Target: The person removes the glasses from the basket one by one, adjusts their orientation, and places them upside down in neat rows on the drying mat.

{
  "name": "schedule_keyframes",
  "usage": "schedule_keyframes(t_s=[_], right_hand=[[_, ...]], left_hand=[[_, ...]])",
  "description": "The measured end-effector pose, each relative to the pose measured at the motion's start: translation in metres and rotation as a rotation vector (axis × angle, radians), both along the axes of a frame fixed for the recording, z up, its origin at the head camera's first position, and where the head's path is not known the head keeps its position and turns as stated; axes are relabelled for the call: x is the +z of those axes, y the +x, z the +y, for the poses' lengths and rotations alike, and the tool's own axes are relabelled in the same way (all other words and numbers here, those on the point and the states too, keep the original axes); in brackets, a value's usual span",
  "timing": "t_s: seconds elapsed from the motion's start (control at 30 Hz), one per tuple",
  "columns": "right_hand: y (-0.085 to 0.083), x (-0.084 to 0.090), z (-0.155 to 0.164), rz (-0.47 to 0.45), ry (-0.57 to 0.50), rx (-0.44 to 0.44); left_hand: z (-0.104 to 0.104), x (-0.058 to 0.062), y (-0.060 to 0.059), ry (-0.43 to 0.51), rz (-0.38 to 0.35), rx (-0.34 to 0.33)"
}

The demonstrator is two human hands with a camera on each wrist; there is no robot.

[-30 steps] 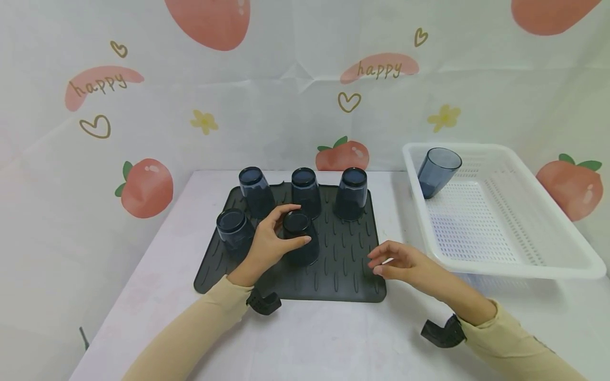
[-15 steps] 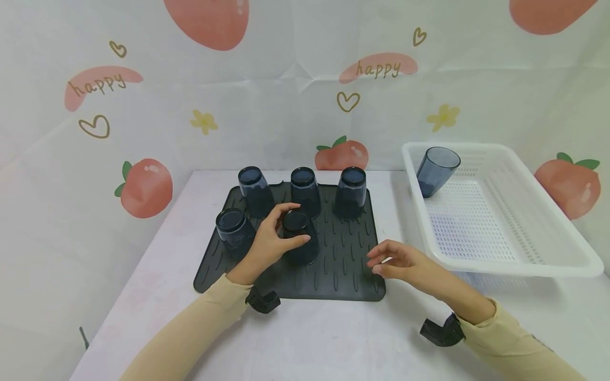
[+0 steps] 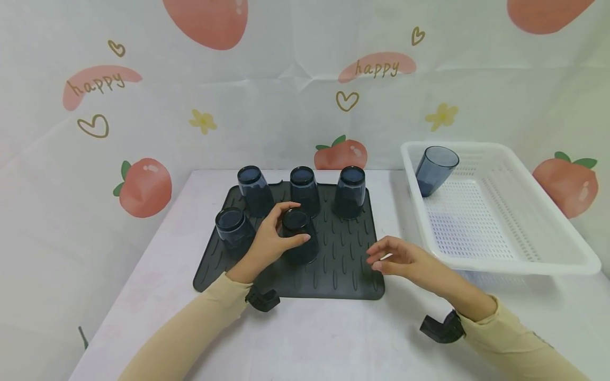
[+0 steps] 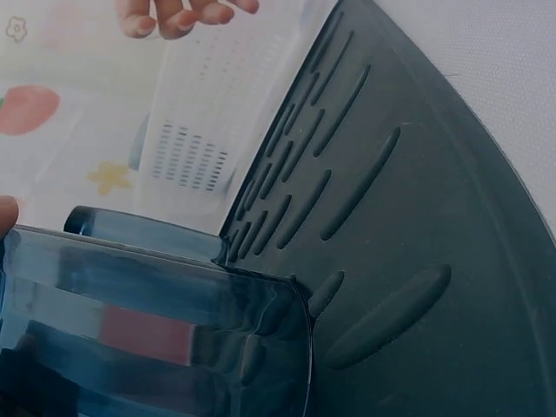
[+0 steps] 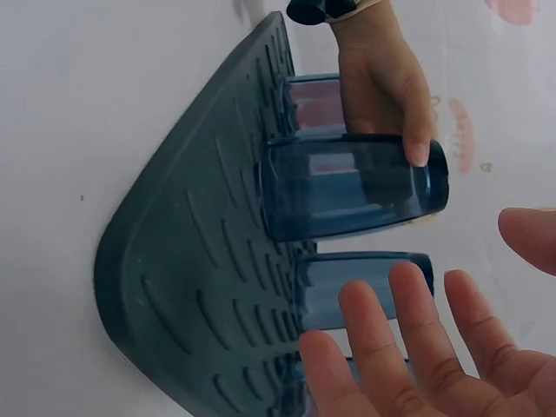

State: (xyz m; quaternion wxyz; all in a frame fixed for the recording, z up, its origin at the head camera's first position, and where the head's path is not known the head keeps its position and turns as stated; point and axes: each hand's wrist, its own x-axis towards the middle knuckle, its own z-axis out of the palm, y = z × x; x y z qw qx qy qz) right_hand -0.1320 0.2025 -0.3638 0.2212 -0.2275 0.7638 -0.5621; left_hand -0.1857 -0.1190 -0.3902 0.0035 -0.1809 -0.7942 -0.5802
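Observation:
My left hand [image 3: 269, 241] grips an upside-down blue glass [image 3: 300, 248] near its base. The glass stands in the front middle of the black drying mat [image 3: 352, 275]; in the right wrist view the thumb lies along the side of this glass [image 5: 347, 187]. Another overturned glass [image 3: 235, 233] is left of that hand. Behind stand three more inverted glasses: back left [image 3: 257, 193], back middle [image 3: 305, 191] and back right [image 3: 350, 193]. Over the mat's right edge hovers my right hand [image 3: 400, 259], holding nothing, its fingers loosely bent.
On the right, a white perforated plastic basket [image 3: 505, 267] has one blue glass [image 3: 434, 172] leaning in its back left corner, mouth up. The white table [image 3: 329, 338] meets a printed cloth backdrop [image 3: 267, 106] behind the mat.
Both hands and all the glasses keep their places. The whole view shifts only very slightly.

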Motion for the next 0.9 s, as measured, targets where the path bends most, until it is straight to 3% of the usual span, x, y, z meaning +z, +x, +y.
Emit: schedule_keyframes(t_s=[0.6, 0.9], right_hand=[[-0.003, 0.047, 0.014, 0.151, 0.042, -0.105], [-0.014, 0.079, 0.025, 0.334, -0.01, -0.22]], left_hand=[[0.001, 0.002, 0.001, 0.0, -0.016, -0.008], [0.0, 0.0, -0.001, 0.014, -0.012, -0.019]])
